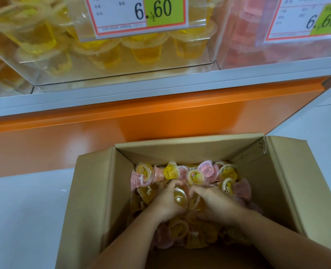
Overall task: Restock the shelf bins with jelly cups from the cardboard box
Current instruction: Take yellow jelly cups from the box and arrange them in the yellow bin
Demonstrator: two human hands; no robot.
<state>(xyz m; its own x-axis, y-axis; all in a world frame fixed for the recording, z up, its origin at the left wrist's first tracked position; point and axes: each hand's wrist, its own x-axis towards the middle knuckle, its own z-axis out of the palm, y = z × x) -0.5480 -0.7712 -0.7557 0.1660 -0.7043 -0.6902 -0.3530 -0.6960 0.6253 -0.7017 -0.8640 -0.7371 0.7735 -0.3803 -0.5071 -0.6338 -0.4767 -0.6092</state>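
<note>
Both forearms reach down into the open cardboard box (102, 191). The left hand (166, 203) and right hand (218, 205) sit side by side in the middle of the load. The left hand's fingers are curled round a yellow cup (180, 198), whose round lid faces up so its axis is roughly upright. The right hand's fingers are curled over the jelly cups (194, 176) just beside it; which cup it holds cannot be told. The yellow and pink cups lie tumbled, lids pointing every way, covering the box bottom. The box flaps spread left and right. The box stands on a pale glossy floor (25, 210), against the orange base (160, 113) of a grey-edged shelf (160, 90). On the shelf, a clear bin (199, 53) holds yellow cups and a neighbouring bin (242, 45) holds pink ones. Each carries a price tag (137, 12) reading 6.60.
</note>
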